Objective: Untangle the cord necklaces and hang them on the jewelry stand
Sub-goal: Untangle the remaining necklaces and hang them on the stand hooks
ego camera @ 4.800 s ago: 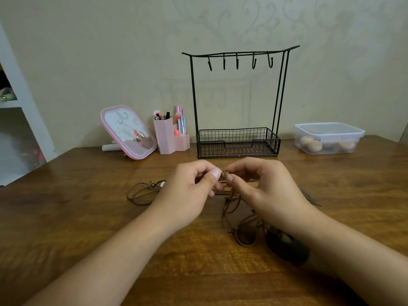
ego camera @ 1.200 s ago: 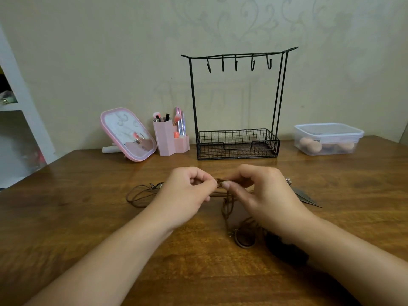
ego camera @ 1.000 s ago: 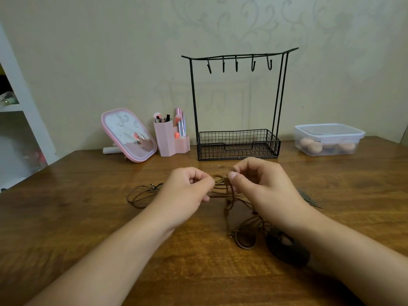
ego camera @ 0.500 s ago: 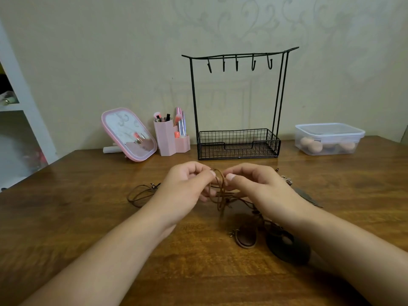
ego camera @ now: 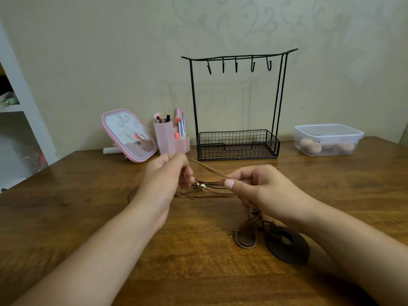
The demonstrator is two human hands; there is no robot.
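Brown cord necklaces (ego camera: 207, 168) stretch taut between my two hands above the wooden table. My left hand (ego camera: 164, 175) pinches one end, raised near the pink holder. My right hand (ego camera: 256, 186) pinches the cords lower and to the right. More cords with small white beads (ego camera: 202, 186) hang below, between the hands. A brown leather pendant (ego camera: 246, 238) and a black round pendant (ego camera: 287, 245) lie on the table under my right wrist. The black wire jewelry stand (ego camera: 237, 60) with several bare hooks stands behind the hands, at the back of the table.
The stand has a wire basket base (ego camera: 238, 144). A pink mirror (ego camera: 129, 135) and a pink brush holder (ego camera: 171, 138) stand to the left of it. A clear lidded box (ego camera: 329, 139) sits at the right. White shelving (ego camera: 15, 107) is at the far left.
My hands have pulled apart: the left rose up and left, the right moved right. The cord between them is now drawn straight and the beads have come into view.
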